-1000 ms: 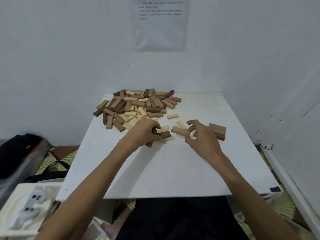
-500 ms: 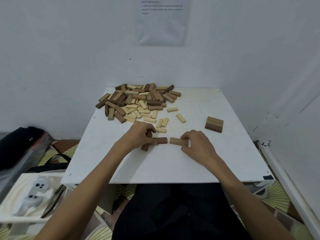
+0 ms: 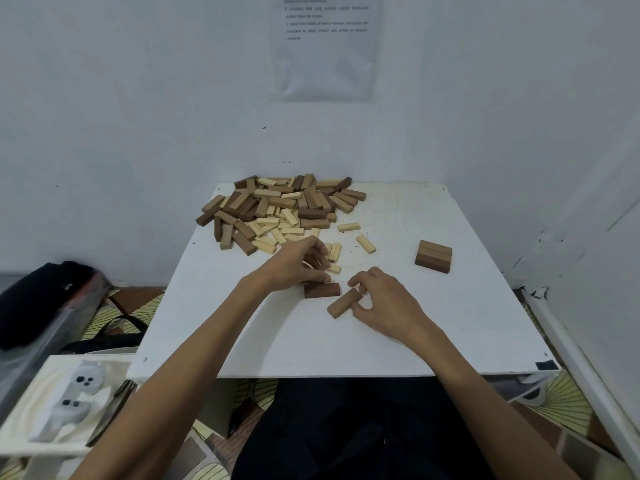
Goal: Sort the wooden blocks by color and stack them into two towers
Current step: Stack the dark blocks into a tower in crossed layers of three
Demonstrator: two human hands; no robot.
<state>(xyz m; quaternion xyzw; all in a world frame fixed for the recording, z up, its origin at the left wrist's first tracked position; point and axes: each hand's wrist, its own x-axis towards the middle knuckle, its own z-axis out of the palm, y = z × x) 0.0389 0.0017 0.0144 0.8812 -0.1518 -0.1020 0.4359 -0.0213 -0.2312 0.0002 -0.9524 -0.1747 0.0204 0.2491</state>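
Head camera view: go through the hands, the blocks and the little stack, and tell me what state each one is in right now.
left hand, fingers curled, thumb on the dark brown block
dark brown block, lying flat on the table
right hand, pinching the tan block
tan block, angled, one end in the fingers
block pile, mixed colours, unsorted
brown stack, two layers, standing alone at the right

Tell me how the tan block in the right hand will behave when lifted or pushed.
The tan block looks like squared solid wood, so it is probably stiff and unlikely to roll. The right hand pinches it with fingertips alone, suggesting it's light. Pushed flat on the white table, it would likely slide rather than tip.
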